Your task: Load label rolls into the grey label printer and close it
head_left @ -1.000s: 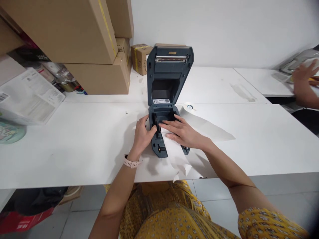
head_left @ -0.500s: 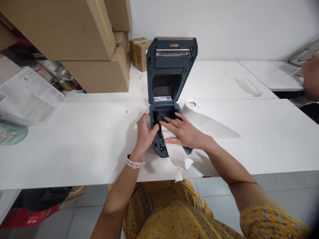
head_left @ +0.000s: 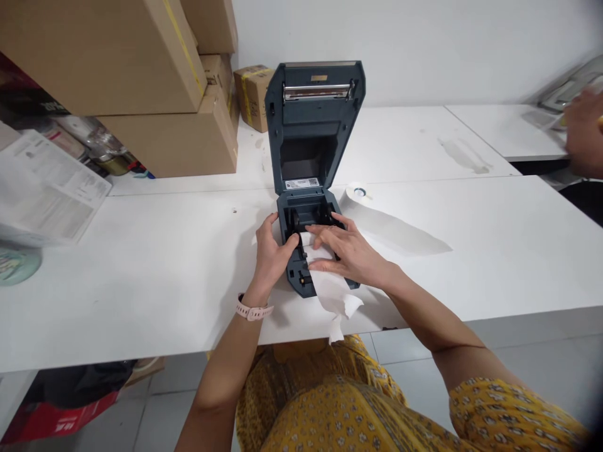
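A dark blue-grey label printer (head_left: 294, 285) stands near the table's front edge, its lid (head_left: 301, 119) raised. My left hand (head_left: 273, 251) clasps the printer's left wall, fingers outside and thumb over the inner side. Inside lies a small white paper roll (head_left: 307, 238), partly hidden by my right hand (head_left: 346, 248), whose bent fingers hold it. From the roll a paper strip (head_left: 332, 292) runs out over the printer's front and ends in a torn edge. Behind the right hand, a second white roll (head_left: 355, 193) stands on the table with its tail (head_left: 405, 235) stretched to the right.
Cardboard boxes (head_left: 164, 138) are stacked at the back left, with a small taped box (head_left: 253, 94) beside the lid. A clear package (head_left: 51, 188) and a green container (head_left: 19, 267) sit far left. At the right edge shows another person's hand (head_left: 584, 135).
The fingers of my right hand have bent and drawn back slightly, baring more of the paper roll. My left hand keeps its hold on the printer. The view has shifted a little.
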Motion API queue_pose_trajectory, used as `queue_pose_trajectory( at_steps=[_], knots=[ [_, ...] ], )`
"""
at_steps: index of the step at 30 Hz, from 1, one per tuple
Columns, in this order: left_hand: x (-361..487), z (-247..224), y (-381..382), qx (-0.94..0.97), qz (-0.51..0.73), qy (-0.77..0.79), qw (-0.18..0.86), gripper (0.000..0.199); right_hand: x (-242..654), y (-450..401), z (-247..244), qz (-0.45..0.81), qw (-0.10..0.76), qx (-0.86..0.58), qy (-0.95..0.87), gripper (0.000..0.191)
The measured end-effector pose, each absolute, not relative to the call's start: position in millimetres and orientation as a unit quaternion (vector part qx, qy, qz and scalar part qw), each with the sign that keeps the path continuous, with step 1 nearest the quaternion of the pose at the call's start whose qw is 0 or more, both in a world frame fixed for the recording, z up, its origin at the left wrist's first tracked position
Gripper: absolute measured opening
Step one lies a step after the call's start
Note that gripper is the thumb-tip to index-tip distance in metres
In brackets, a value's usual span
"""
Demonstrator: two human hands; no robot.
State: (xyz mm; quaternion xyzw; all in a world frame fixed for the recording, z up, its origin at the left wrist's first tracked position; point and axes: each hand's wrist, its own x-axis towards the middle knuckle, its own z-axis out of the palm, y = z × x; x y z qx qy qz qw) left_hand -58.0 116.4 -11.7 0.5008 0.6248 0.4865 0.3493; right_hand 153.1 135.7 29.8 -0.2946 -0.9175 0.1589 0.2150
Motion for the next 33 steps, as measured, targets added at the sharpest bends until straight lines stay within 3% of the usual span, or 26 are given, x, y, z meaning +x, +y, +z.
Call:
queue_pose_trajectory(
  at_steps=[5, 12, 33],
  knots=[
    [-58.5, -9.9, 117.0, 0.504, 0.480, 0.626, 0.351, 0.063, 159.9, 141.3, 36.7, 0.195, 0.189, -0.271, -0.924, 0.039],
    [-59.6, -12.0, 116.4, 0.521, 0.482, 0.618, 0.338, 0.060, 173.5, 155.8, 48.9, 0.278, 0.131, -0.229, -0.924, 0.041],
    [-60.7, -14.7, 118.2, 0.514, 0.479, 0.618, 0.351, 0.064, 179.7, 157.5, 39.1, 0.273, 0.144, -0.235, -0.922, 0.052]
  ],
)
